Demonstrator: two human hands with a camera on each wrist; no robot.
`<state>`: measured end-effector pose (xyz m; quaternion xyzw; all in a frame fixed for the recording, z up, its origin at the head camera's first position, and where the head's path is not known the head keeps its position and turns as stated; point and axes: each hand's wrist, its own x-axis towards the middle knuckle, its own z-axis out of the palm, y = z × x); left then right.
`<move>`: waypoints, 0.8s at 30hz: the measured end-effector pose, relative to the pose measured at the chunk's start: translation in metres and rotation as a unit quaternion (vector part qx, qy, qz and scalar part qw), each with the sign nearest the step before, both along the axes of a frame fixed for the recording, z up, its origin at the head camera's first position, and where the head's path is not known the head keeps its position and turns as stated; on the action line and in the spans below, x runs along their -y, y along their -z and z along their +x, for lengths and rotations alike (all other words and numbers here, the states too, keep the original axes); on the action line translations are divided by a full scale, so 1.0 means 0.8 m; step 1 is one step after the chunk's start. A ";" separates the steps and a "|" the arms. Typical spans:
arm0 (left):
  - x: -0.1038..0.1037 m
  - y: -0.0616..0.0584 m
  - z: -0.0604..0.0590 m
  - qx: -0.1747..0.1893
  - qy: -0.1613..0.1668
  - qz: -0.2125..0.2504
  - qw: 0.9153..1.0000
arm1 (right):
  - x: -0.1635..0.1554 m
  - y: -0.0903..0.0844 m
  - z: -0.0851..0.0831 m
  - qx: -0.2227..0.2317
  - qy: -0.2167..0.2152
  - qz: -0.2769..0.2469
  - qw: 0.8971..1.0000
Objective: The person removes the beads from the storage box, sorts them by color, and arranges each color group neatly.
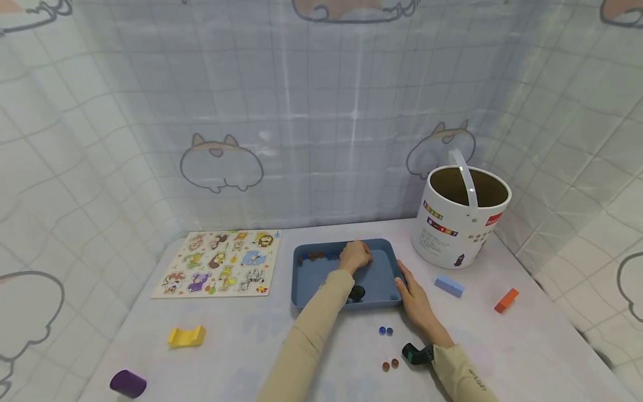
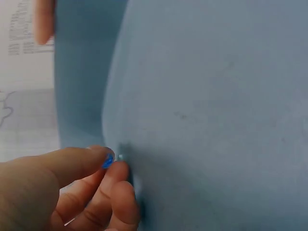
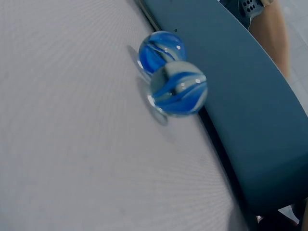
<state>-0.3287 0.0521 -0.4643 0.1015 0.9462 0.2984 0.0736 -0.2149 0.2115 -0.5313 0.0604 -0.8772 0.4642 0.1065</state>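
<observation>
A shallow blue-grey tray (image 1: 379, 285) lies on the table. My left hand (image 1: 355, 255) reaches in at its far wall and pinches a blue marble (image 2: 108, 160) between thumb and fingers. Along that far side runs a row of brown and blue marbles (image 1: 313, 256), partly hidden behind the hand. My right hand (image 1: 416, 301) rests against the tray's right edge, its fingers extended. In front of the tray, two blue glass marbles (image 3: 179, 89) sit side by side on the table. Nearer to me are two brown marbles (image 1: 390, 365).
A white bucket (image 1: 447, 237) with a raised handle stands at the back right, near a blue block (image 1: 449, 286) and an orange block (image 1: 506, 300). To the left lie an animal puzzle board (image 1: 216, 265), a yellow block (image 1: 186, 337) and a purple cylinder (image 1: 128, 384).
</observation>
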 end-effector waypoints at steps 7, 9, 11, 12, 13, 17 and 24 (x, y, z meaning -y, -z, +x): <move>0.010 -0.011 0.007 0.004 0.006 0.050 0.999 | 0.002 0.003 0.000 -0.011 -0.001 0.005 1.000; 0.011 -0.016 0.009 -0.002 0.011 0.063 0.998 | 0.001 0.003 0.000 -0.014 0.000 0.005 1.000; 0.010 -0.021 0.011 -0.004 0.013 0.069 0.998 | -0.001 0.002 0.000 -0.010 0.000 0.006 1.000; 0.010 -0.022 0.012 -0.003 0.011 0.071 0.997 | -0.002 0.002 0.000 -0.007 0.000 0.004 1.000; 0.010 -0.023 0.013 -0.002 0.010 0.074 0.997 | -0.003 0.002 0.000 -0.004 0.000 0.005 1.000; 0.012 -0.021 0.021 0.006 0.007 0.106 0.994 | -0.003 0.000 0.001 0.005 -0.002 0.005 1.000; 0.032 -0.015 0.054 -0.025 0.040 0.161 0.986 | -0.002 0.001 0.000 0.010 -0.001 0.004 1.000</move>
